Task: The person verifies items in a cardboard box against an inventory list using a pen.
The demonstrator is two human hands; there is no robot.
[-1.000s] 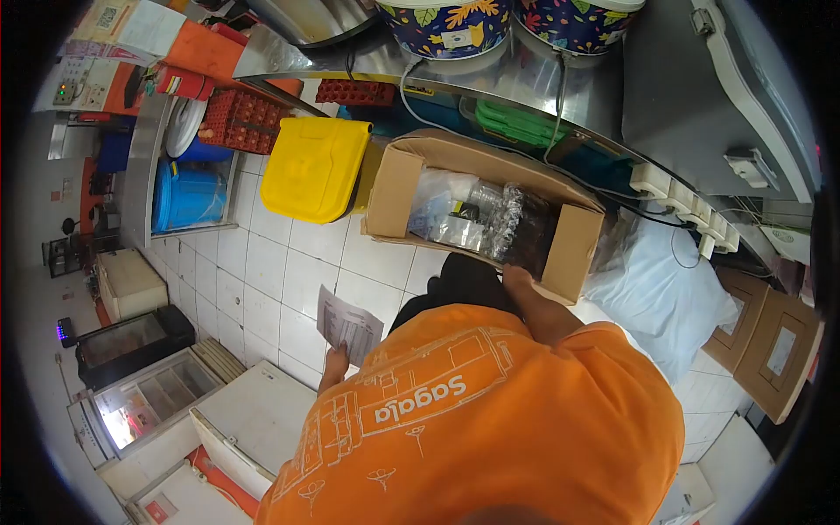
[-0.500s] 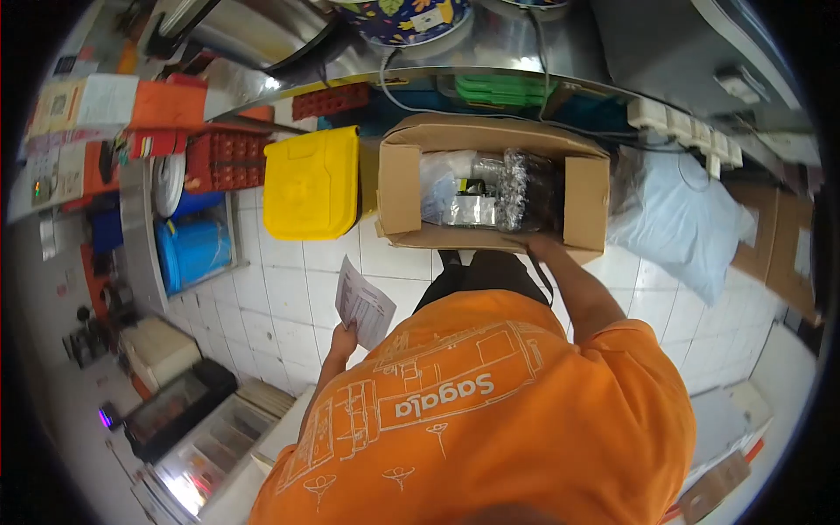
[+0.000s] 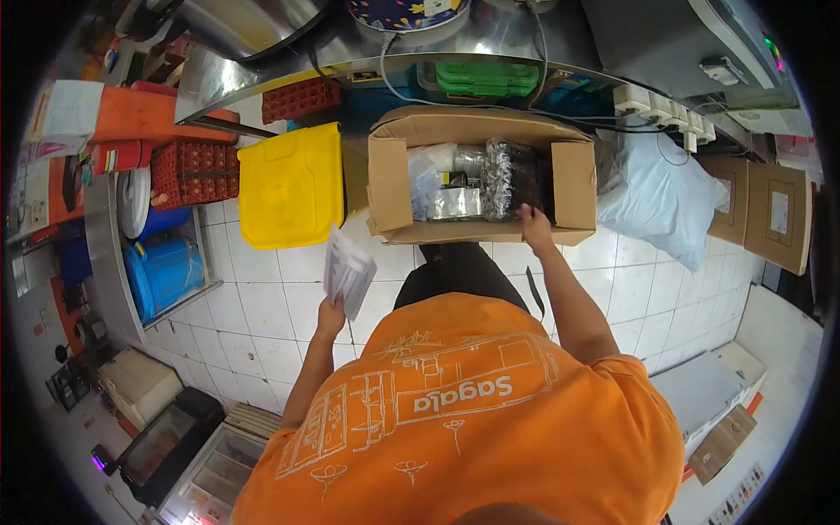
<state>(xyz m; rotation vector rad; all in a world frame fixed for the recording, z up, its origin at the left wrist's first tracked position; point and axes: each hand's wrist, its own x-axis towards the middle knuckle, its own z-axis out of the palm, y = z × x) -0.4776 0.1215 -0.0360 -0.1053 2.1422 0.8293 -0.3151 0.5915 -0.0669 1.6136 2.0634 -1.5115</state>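
Printed paper sheets are held upright in my left hand, its fingers closed on their lower edge. An open cardboard box stands in front of me with its flaps folded outward. My right hand reaches over the box's near edge, fingers bent against a black plastic-wrapped package inside; the fingertips are partly hidden. Beside that package lie crinkled clear wrap and a shiny clear-wrapped pack. White plastic fills the box's left end.
To the left are a yellow lidded bin, red egg trays and a blue drum. A pale plastic sack and cardboard boxes stand right. A steel counter and a power strip lie ahead.
My right hand has moved from the box's near rim inward to the black package. My left hand still holds the paper, now turned slightly. The view has shifted a little.
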